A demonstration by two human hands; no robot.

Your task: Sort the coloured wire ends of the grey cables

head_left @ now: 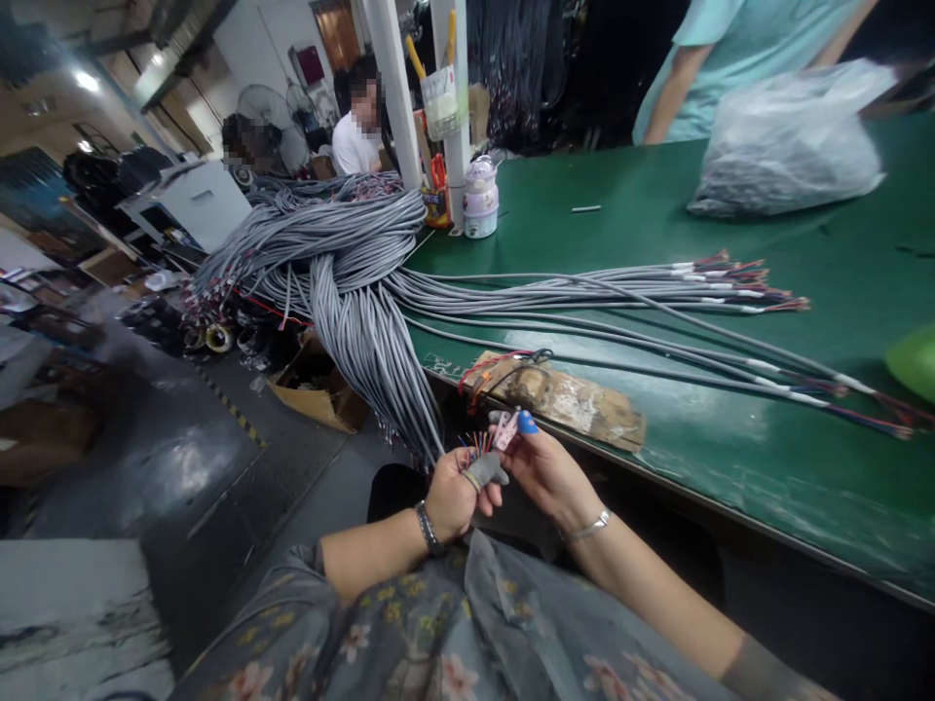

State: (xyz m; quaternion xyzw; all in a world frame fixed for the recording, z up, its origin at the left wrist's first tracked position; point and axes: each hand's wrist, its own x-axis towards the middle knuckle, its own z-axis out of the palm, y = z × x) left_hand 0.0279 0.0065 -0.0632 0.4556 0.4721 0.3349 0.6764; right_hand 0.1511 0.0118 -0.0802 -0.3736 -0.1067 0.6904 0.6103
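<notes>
My left hand point(454, 495) is closed round the end of a grey cable, whose coloured wire ends point(476, 444) fan out above the fist; a grey cot covers the thumb. My right hand point(544, 467) pinches a small pale connector piece point(505, 429) just above those wires, with a blue cot on one fingertip. Both hands are held close together below the edge of the green table point(657, 224). A big bundle of grey cables point(365, 321) hangs off the table's left end right behind my hands.
Stripped cable ends point(737, 282) lie spread across the table. A worn cardboard strip point(570, 399) sits at the near edge. A plastic bag point(789, 136) and a person in a teal shirt point(730, 49) are at the far side. A white jar point(480, 200) stands by a post.
</notes>
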